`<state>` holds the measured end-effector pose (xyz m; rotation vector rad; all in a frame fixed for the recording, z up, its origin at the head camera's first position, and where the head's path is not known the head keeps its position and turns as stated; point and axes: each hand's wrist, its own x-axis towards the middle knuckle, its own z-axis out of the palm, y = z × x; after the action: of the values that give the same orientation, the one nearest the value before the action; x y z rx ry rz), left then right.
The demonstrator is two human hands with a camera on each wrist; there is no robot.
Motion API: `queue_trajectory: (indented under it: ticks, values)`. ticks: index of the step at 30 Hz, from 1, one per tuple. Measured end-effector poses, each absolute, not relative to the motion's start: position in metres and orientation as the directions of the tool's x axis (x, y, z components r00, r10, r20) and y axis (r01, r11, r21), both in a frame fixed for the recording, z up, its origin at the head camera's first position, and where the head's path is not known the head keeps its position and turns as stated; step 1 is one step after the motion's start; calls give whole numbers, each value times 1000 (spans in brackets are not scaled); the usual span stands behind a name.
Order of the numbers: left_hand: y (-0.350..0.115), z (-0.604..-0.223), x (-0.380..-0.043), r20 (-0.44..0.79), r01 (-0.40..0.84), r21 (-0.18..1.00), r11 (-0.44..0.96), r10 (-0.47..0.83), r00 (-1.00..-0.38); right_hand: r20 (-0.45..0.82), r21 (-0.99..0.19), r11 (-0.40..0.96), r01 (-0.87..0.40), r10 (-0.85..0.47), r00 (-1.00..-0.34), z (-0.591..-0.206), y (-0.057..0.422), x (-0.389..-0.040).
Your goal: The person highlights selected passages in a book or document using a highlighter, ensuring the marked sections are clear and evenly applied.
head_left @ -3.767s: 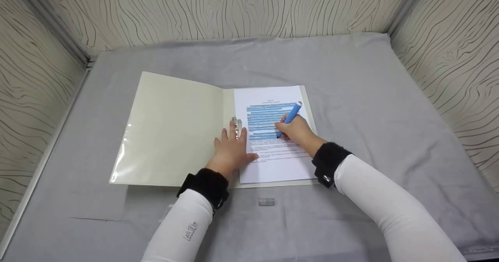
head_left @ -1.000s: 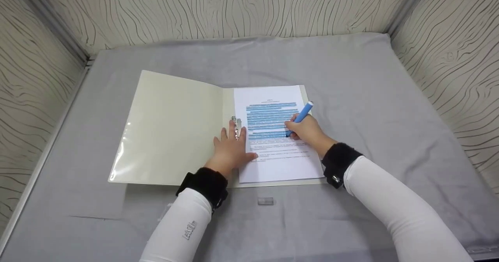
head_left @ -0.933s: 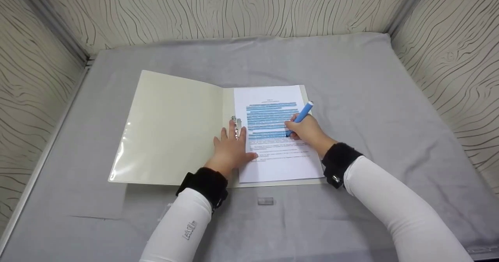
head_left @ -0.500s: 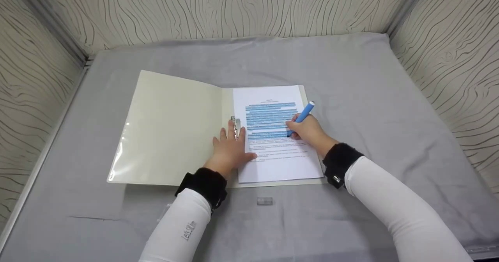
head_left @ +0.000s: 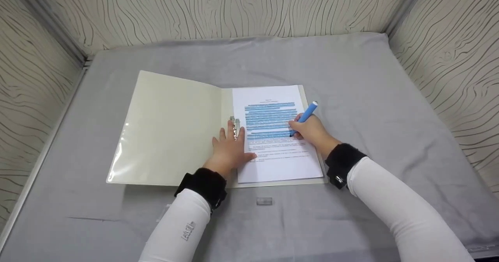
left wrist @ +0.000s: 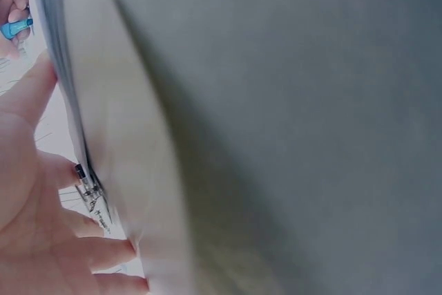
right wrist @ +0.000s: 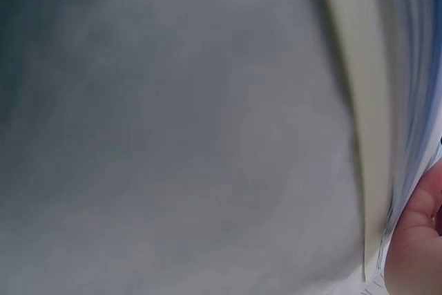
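Note:
A cream ring binder (head_left: 175,133) lies spread on the table, with a printed sheet (head_left: 276,168) on its right side. Blue marking covers the sheet's upper lines of text. My right hand (head_left: 312,131) pinches a blue highlighter (head_left: 308,112), its tip down at the right end of the lowest marked line. With fingers spread, my left hand (head_left: 230,149) rests over the binder's metal clip (head_left: 235,126) and the sheet's left edge. The left wrist view shows that hand (left wrist: 41,226) beside the clip (left wrist: 93,195). In the right wrist view only part of the right hand (right wrist: 414,246) shows.
A small grey translucent cap-like piece (head_left: 264,201) lies on the grey cloth (head_left: 351,78) in front of the binder. Partly behind the left sleeve is a clear object (head_left: 163,213), too hidden to identify. Patterned panels (head_left: 234,8) stand around the table.
My right hand has slid the highlighter rightward along the line, and the blue marking on that line is longer. My left hand stays in place on the binder.

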<state>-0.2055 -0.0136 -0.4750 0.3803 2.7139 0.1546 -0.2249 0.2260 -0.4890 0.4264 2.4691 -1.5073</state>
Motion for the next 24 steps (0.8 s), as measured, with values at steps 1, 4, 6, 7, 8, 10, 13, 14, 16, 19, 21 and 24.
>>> queue_trajectory:
  ticks: [1,4,6,7,8,10,13,14,16,19,21,24]
  values:
    - [-14,-475,-205,-367,243,159,957,285,-885,-324,-829,438,348,130,-937,-489,226,-225]
    - [-14,-475,-205,-369,246,153,957,286,-884,-319,-831,437,345,134,-938,-489,226,-225]
    - [-14,-474,-205,-370,247,152,957,286,-884,-317,-831,437,344,134,-939,-489,227,-225]
    - [-14,-474,-205,-370,247,151,957,287,-884,-317,-831,440,342,131,-939,-489,228,-225]
    - [-13,-474,-205,-369,247,153,957,287,-884,-319,-831,438,343,131,-939,-489,228,-225]
    - [-13,-474,-205,-372,249,146,957,286,-883,-307,-833,442,332,131,-943,-489,229,-225]
    - [-14,-474,-205,-375,250,140,958,285,-882,-290,-833,452,318,131,-948,-490,231,-224]
    - [-14,-474,-205,-376,251,137,958,284,-882,-286,-834,453,316,134,-949,-490,231,-224]
    - [-14,-474,-206,-378,249,136,959,283,-881,-282,-831,458,315,139,-949,-490,232,-224]
    - [-14,-474,-206,-378,249,137,959,283,-882,-288,-828,459,323,145,-946,-490,232,-224]
    - [-14,-475,-206,-378,249,137,959,283,-882,-290,-826,462,323,144,-946,-490,232,-225]
    - [-14,-475,-206,-378,248,138,959,282,-882,-291,-823,468,322,140,-946,-490,233,-224]
